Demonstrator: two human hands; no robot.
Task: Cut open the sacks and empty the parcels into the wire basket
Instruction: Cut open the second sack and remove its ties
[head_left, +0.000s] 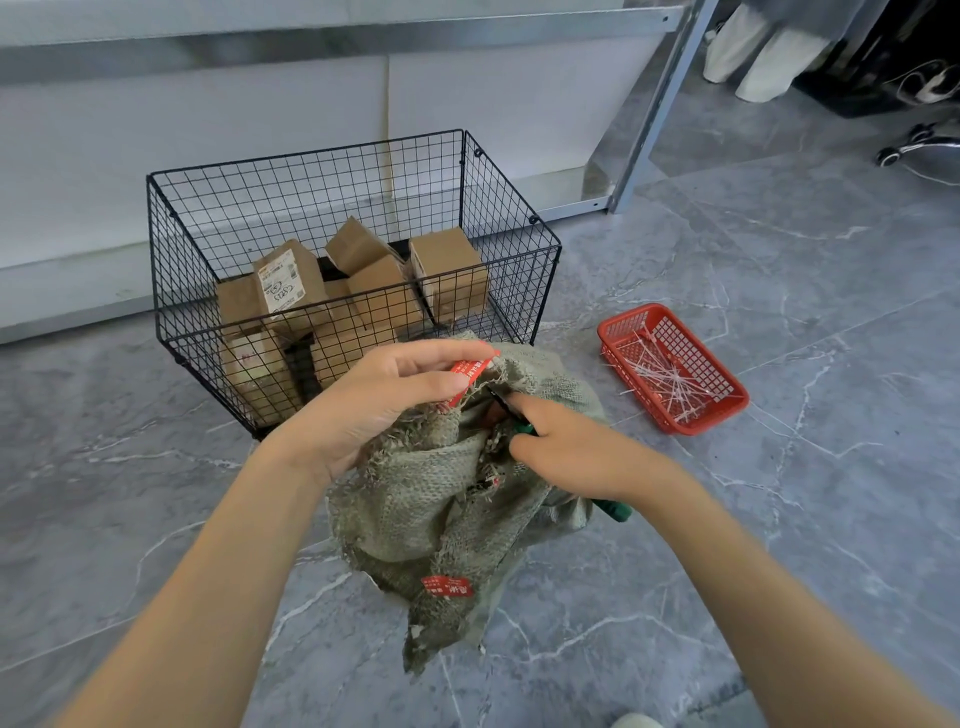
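Observation:
A green-grey woven sack (457, 499) stands bunched on the grey floor in front of me. My left hand (384, 400) pinches a red tag (470, 371) at the sack's gathered neck. My right hand (571, 452) grips green-handled cutters (615, 509), their dark tip at the neck just beside the tag. A second red label (448, 586) shows low on the sack. Behind the sack stands the black wire basket (332, 171), holding several brown cardboard parcels (291, 286).
A small red plastic tray (722, 410) with several cut white zip ties lies on the floor to the right. A white wall base and a metal shelf post (654, 114) stand behind the basket. A chair's wheeled foot (914, 145) is at the far right.

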